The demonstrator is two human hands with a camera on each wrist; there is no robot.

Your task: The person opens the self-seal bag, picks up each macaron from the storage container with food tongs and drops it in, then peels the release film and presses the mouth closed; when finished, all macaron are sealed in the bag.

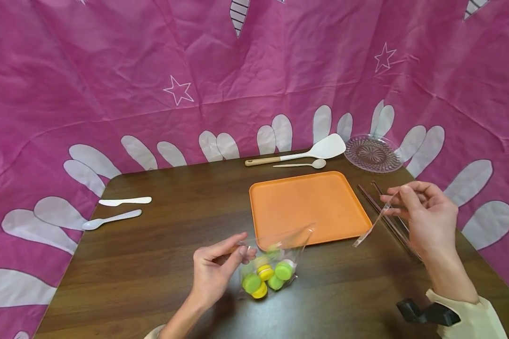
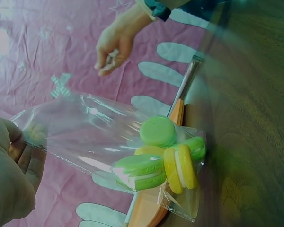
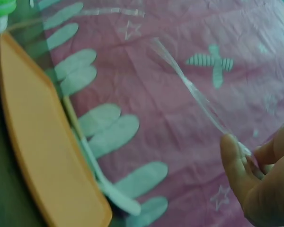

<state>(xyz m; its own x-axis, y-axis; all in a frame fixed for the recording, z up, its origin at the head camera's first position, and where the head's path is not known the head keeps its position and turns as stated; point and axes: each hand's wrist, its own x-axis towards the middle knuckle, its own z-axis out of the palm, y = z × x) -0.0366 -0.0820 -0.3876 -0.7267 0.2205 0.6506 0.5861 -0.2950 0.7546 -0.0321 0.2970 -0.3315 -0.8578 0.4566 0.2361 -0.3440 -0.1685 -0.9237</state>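
Observation:
My left hand (image 1: 215, 270) pinches the edge of a clear plastic bag (image 2: 99, 123) at its upper corner. Green macarons (image 1: 284, 270) and yellow macarons (image 1: 265, 272) lie bunched at the bag's lower end, close over the table in front of the orange tray (image 1: 307, 205). In the left wrist view the bag stretches from the fingers to the macarons (image 2: 157, 131). Off to the right, my right hand (image 1: 432, 221) pinches a thin clear plastic strip (image 1: 371, 228) between thumb and fingers. That strip (image 3: 191, 87) hangs away from the fingertips, apart from the bag.
Chopsticks (image 1: 390, 223) lie beneath the right hand. Behind the tray are a white spatula (image 1: 326, 147), a wooden spoon (image 1: 318, 164) and a clear plate (image 1: 372, 153). A white knife (image 1: 125, 201) and a white spoon (image 1: 112, 219) rest at the far left.

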